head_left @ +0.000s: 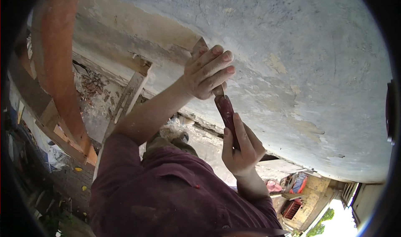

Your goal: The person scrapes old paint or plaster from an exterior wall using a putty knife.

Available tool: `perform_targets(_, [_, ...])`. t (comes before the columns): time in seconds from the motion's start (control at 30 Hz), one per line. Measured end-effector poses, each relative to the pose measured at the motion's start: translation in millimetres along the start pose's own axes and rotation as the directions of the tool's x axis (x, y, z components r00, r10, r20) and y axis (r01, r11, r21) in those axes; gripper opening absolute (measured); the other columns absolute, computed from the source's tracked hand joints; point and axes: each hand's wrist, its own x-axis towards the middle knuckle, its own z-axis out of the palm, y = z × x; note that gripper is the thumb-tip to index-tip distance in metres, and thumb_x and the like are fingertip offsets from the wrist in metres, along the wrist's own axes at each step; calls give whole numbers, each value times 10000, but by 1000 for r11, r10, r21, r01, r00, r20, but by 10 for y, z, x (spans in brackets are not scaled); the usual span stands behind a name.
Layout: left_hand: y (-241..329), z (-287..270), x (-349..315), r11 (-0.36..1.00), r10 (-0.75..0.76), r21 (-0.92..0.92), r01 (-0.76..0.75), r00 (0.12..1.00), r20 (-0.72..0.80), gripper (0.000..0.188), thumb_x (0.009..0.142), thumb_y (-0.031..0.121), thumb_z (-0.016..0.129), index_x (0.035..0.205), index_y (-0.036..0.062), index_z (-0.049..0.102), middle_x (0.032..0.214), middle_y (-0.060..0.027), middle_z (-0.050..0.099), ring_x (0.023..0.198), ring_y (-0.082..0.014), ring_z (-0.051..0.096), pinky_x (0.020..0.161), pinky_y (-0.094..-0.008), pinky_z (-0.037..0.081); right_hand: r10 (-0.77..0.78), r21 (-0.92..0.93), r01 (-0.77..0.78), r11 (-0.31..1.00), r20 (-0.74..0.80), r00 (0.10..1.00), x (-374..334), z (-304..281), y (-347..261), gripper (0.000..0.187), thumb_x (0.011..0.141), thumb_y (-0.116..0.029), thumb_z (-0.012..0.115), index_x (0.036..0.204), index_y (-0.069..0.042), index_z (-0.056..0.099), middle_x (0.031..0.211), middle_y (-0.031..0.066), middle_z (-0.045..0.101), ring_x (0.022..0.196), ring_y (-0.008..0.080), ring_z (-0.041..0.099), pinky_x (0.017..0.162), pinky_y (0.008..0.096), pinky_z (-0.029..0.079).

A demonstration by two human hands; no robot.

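A scraper (225, 112) with a dark reddish-brown handle is held at a slant against the painted wall (300, 41). My right hand (244, 151) is closed around the lower end of its handle. Higher up, my left hand (209, 72) lies over the blade, fingers together, pressing it toward the wall. Only a corner of the metal blade (200, 46) shows past the left fingers, at the border between grey-blue paint and a bare beige strip (146, 24). Most of the blade is hidden by that hand.
Wooden beams (56, 61) curve down the left side, and a plank (127, 97) leans near the wall's foot. Paint flakes and debris (94, 84) litter the ground. At the lower right are a red crate (291, 209) and several bundled items.
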Motion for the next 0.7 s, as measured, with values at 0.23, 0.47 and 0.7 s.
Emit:
perform_targets(0.23, [-221, -126, -6, 961, -85, 265, 86, 996, -14, 465, 943, 374, 310, 1251, 47, 432, 1306, -220, 409, 1266, -361, 333, 1072, -424, 243, -18, 32, 16, 999, 55, 998, 344, 106, 41, 382, 713, 51, 628, 1090, 60, 565, 796, 192, 624, 581, 265, 618, 496, 303, 482])
perform_targets(0.47, [64, 81, 65, 995, -89, -44, 89, 996, 6, 519, 935, 421, 271, 1320, 89, 372, 1407, -134, 302, 1334, -252, 232, 1097, -404, 157, 71, -142, -66, 988, 25, 997, 75, -109, -140, 347, 711, 32, 635, 1050, 86, 581, 827, 240, 631, 700, 308, 663, 563, 321, 525])
perform_targets(0.7, [-32, 106, 72, 999, -28, -46, 26, 999, -47, 499, 932, 393, 308, 1281, 54, 417, 1374, -179, 341, 1318, -286, 261, 1095, -421, 169, -2, -34, 1, 999, -42, 999, 51, -50, -27, 383, 707, 40, 638, 1085, 56, 573, 814, 221, 628, 650, 297, 649, 540, 306, 508])
